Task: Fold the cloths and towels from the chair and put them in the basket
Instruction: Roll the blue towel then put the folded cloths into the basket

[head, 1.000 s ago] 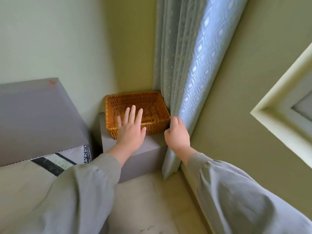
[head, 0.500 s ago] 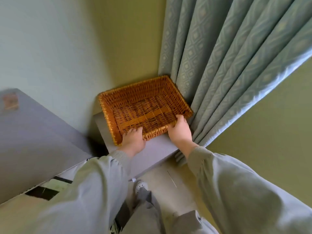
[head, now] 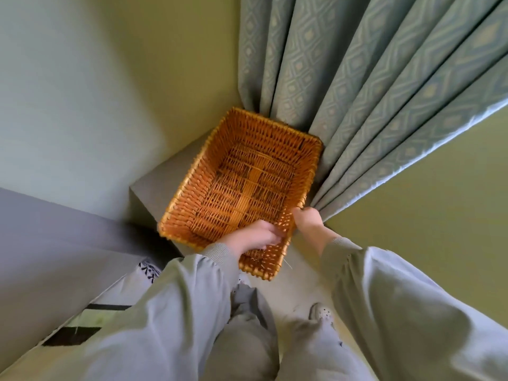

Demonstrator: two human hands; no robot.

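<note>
An empty orange wicker basket [head: 192,199] sits askew on a low grey block [head: 165,177] in the room's corner, its near end sticking out past the block's edge. My left hand [head: 253,237] reaches inside the basket and grips its near right wall from within. From outside, my right hand [head: 308,221] grips the right rim of the basket beside the curtain. No cloths, towels or chair are in view.
A blue-green patterned curtain [head: 371,105] hangs against the basket's right side. A grey bed or sofa surface [head: 55,243] lies to the left, with a patterned cloth edge [head: 148,270] near it. My legs and shoes [head: 320,312] stand on the pale floor below.
Both hands went from hovering near the basket to gripping its near edge. The basket has turned and slid toward me, partly off the grey block. My view has tilted further downward.
</note>
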